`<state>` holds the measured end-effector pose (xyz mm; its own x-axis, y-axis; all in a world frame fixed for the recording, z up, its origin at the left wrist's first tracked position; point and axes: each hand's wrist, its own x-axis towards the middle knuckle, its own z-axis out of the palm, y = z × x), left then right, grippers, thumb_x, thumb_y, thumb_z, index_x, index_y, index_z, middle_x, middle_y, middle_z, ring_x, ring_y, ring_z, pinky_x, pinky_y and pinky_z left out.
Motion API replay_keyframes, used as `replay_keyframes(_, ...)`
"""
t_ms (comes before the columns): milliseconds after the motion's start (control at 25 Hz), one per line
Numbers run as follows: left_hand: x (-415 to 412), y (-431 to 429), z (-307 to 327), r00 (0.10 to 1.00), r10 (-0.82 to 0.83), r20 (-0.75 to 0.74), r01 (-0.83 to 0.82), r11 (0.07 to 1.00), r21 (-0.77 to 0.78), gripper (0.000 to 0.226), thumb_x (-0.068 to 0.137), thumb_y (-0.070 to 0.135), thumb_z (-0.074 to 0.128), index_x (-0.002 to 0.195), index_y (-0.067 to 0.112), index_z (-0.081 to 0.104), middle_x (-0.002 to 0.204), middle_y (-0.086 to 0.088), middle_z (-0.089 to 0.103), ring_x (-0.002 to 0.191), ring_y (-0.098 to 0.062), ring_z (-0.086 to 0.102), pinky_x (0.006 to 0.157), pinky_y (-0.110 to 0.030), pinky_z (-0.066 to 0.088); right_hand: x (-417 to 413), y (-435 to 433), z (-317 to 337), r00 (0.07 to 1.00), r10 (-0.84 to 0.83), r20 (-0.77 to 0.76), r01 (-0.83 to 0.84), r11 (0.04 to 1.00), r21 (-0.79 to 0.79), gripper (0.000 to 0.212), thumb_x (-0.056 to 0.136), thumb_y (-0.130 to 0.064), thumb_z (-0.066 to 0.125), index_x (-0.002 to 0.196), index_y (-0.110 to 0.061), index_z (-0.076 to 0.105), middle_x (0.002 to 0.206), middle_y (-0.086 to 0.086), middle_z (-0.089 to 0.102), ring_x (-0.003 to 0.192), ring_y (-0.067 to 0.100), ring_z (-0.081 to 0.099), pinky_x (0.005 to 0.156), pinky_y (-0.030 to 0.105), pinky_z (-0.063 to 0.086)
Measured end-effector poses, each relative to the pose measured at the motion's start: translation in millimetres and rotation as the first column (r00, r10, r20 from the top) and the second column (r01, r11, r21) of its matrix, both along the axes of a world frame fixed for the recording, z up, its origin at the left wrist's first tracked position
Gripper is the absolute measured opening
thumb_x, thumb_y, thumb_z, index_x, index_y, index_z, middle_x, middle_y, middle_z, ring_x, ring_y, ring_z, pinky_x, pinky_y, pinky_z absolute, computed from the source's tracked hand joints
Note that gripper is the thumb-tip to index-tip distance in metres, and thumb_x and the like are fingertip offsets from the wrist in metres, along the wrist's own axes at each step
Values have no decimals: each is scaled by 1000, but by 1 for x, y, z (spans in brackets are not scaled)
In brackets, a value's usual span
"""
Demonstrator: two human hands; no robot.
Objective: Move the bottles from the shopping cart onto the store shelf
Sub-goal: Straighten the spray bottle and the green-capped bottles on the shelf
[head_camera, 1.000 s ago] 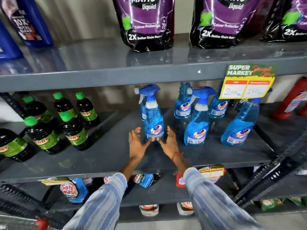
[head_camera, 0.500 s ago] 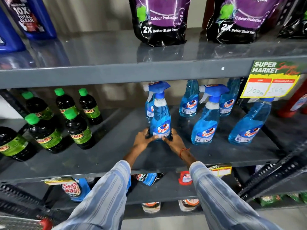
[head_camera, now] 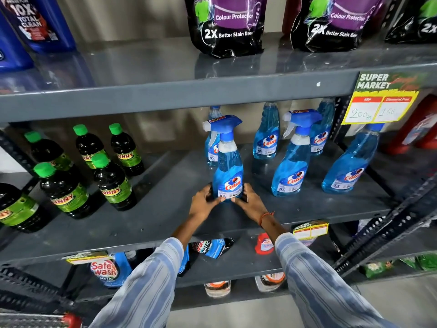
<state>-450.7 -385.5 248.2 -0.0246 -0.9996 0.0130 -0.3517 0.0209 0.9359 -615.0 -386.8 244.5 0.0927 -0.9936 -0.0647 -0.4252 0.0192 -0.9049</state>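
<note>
A blue Colin spray bottle [head_camera: 228, 171] with a white and blue trigger head stands upright on the grey middle shelf [head_camera: 165, 209]. My left hand [head_camera: 203, 202] grips its base from the left and my right hand [head_camera: 250, 202] grips it from the right. Several more blue Colin bottles stand on the same shelf: one with a trigger head [head_camera: 293, 162] to the right, one [head_camera: 350, 166] under the price card, others [head_camera: 266, 136] behind. A corner of the shopping cart [head_camera: 35, 320] shows at the bottom left.
Dark bottles with green caps [head_camera: 111, 183] fill the shelf's left side. Purple detergent pouches [head_camera: 227, 27] and blue jugs [head_camera: 40, 22] sit on the upper shelf. A yellow price card [head_camera: 380, 102] hangs at the right. Packs lie on the lower shelves. A slanted metal brace [head_camera: 387, 230] crosses the right.
One second ago both hands were spread open around the bottle's base. They have since closed onto it. The camera has shifted a little, so the shelf contents appear further right.
</note>
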Motion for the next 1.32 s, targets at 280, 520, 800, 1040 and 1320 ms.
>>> replay_keyframes(280,-1,7,6,999,23,36,-25,998,63,60,75,7,74,130,2,48,129,-17,61,119,-28,58,100,-27,46,0,1,5,1000,7,17,-8,998,58,62,82,-3,65,135,1,33,142,18,46,130,31,46,111,46,37)
replay_keyframes(520,3,31,24,961,252,111,-235,960,-151,69,86,23,63,143,4,28,149,-14,38,137,-26,37,114,-35,30,46,45,31,860,-432,273,507,788,-349,52,84,-1,56,134,0,42,134,21,44,125,27,45,107,27,38)
replay_keyframes(800,95,49,40,738,670,80,-524,644,-557,29,93,16,48,116,-1,51,112,-20,59,105,-35,54,99,-47,38,169,52,54,952,-142,273,280,763,-582,34,91,-11,46,124,-4,52,117,13,50,103,8,48,97,21,41)
replay_keyframes(1040,211,56,5,692,708,138,-610,676,-414,32,90,9,53,114,-10,48,112,-31,52,110,-45,48,103,-51,33,274,21,21,996,5,86,28,924,-381,42,92,-18,50,132,-3,45,130,15,52,116,25,55,104,38,44)
replay_keyframes(1320,263,42,-14,924,356,139,-352,934,-53,65,83,5,65,137,-7,31,142,-25,43,133,-33,41,113,-42,33,296,-9,-8,963,257,-87,-250,965,79,60,86,-15,58,141,-10,33,136,15,54,124,31,53,106,46,41)
